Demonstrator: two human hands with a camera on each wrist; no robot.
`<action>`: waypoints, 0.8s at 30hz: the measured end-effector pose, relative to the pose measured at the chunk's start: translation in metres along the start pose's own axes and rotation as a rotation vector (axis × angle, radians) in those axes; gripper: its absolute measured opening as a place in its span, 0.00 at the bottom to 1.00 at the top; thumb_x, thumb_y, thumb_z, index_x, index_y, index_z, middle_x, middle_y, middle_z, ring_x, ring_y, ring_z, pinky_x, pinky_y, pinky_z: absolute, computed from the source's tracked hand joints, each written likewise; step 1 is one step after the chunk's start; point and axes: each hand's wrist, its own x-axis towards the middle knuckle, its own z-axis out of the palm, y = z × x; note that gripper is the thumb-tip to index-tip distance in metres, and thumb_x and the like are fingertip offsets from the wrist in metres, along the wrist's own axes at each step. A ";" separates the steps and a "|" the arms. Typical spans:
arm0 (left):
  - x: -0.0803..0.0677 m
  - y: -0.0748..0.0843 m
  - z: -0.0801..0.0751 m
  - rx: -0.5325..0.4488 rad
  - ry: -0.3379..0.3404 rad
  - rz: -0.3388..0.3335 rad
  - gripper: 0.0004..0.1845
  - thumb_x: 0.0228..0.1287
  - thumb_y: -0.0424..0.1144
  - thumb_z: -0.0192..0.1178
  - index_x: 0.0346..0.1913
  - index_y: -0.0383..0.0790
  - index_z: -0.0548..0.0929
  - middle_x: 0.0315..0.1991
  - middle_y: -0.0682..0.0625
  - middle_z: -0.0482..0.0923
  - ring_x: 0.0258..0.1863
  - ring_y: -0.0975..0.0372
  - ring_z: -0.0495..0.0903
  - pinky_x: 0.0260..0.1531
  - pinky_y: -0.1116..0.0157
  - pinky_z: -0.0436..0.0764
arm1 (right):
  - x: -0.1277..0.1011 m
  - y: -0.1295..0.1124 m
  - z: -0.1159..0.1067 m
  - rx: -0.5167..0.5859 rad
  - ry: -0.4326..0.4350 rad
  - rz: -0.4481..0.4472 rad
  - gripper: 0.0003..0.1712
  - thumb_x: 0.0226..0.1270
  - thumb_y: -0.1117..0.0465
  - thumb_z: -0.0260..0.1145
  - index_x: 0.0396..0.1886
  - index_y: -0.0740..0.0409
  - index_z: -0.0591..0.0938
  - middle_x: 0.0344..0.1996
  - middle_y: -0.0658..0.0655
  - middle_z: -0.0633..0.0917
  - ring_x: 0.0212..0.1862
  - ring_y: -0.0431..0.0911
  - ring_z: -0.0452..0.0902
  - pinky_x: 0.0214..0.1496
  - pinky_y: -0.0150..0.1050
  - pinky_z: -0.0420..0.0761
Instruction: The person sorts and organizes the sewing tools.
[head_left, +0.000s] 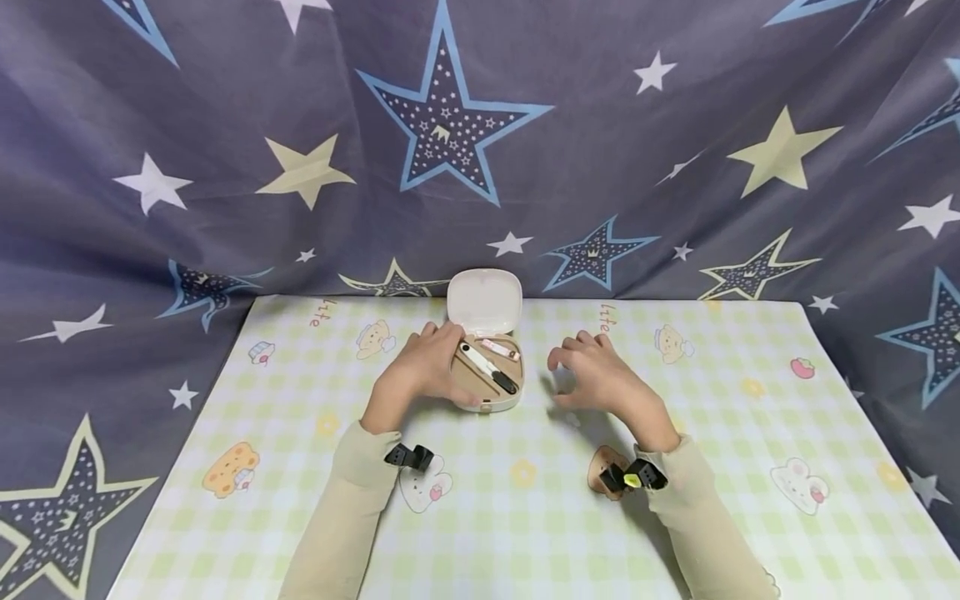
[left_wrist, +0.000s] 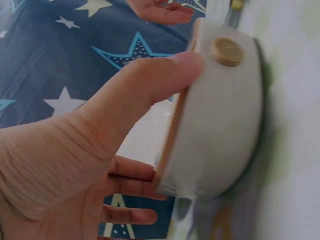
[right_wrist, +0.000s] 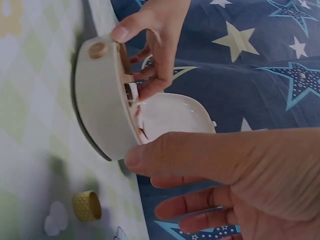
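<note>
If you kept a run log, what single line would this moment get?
left hand: grips open case, thumb at front edge | right hand: open, beside case, apart | lid: up | small tools: inside

The left hand [head_left: 420,371] hides the left part of the open case [head_left: 491,392]; the small tools [head_left: 487,368] inside are too small to identify.

You have a tabletop [head_left: 525,533] covered in a pale green-and-yellow checked cloth printed with small bears, rabbits and cakes. Behind and to both sides of it hangs a grey-blue curtain [head_left: 225,125] patterned with blue, white and cream stars. In the right wrist view a small yellow ring [right_wrist: 87,206] lies on the cloth.
</note>
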 end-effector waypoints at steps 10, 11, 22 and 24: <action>-0.001 -0.005 0.011 0.065 0.038 0.003 0.53 0.31 0.66 0.82 0.59 0.42 0.71 0.53 0.48 0.75 0.53 0.51 0.70 0.56 0.50 0.73 | 0.001 -0.008 0.008 -0.117 -0.057 0.032 0.16 0.51 0.59 0.78 0.38 0.50 0.81 0.33 0.49 0.77 0.39 0.49 0.62 0.49 0.49 0.58; -0.002 -0.004 0.011 0.068 0.039 0.005 0.53 0.31 0.66 0.82 0.59 0.42 0.71 0.53 0.48 0.75 0.53 0.51 0.70 0.55 0.50 0.73 | 0.001 -0.009 0.008 -0.126 -0.065 0.035 0.15 0.51 0.61 0.77 0.37 0.50 0.81 0.32 0.49 0.76 0.39 0.49 0.62 0.49 0.49 0.58; -0.002 -0.002 0.007 0.070 0.040 0.020 0.52 0.32 0.65 0.82 0.59 0.41 0.71 0.53 0.47 0.75 0.52 0.51 0.70 0.54 0.51 0.73 | 0.008 -0.010 0.020 -0.170 -0.115 0.028 0.15 0.46 0.73 0.72 0.24 0.50 0.79 0.23 0.46 0.74 0.36 0.48 0.64 0.49 0.46 0.61; -0.002 -0.002 0.007 0.068 0.035 0.021 0.52 0.33 0.65 0.82 0.59 0.41 0.71 0.53 0.47 0.75 0.52 0.51 0.70 0.53 0.51 0.73 | 0.009 -0.010 0.024 -0.165 -0.118 0.028 0.14 0.48 0.73 0.73 0.23 0.50 0.79 0.21 0.46 0.74 0.36 0.48 0.64 0.49 0.46 0.60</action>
